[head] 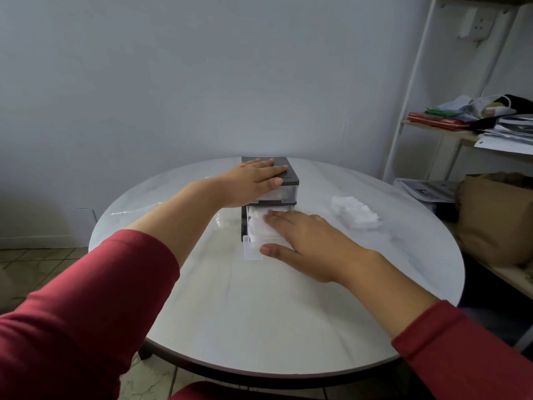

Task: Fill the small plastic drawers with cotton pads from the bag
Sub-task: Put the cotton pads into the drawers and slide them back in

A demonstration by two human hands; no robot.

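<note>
A small drawer unit (288, 176) with a dark top and clear drawers stands near the far middle of the round white table (259, 313). My left hand (251, 180) lies flat on its top, fingers spread. The lower drawer (252, 251) is pulled out toward me and is packed with white cotton pads (258, 226). My right hand (305, 241) rests palm down on those pads, thumb against the drawer's front. A loose pile of cotton pads (356, 213) lies on the table to the right. A clear plastic bag (223, 219) shows left of the unit, mostly hidden by my left arm.
A white metal shelf (412, 90) stands at the right with papers, red folders and cloth on it. A brown paper bag (496, 217) sits beside the table's right edge. A wall runs close behind the table.
</note>
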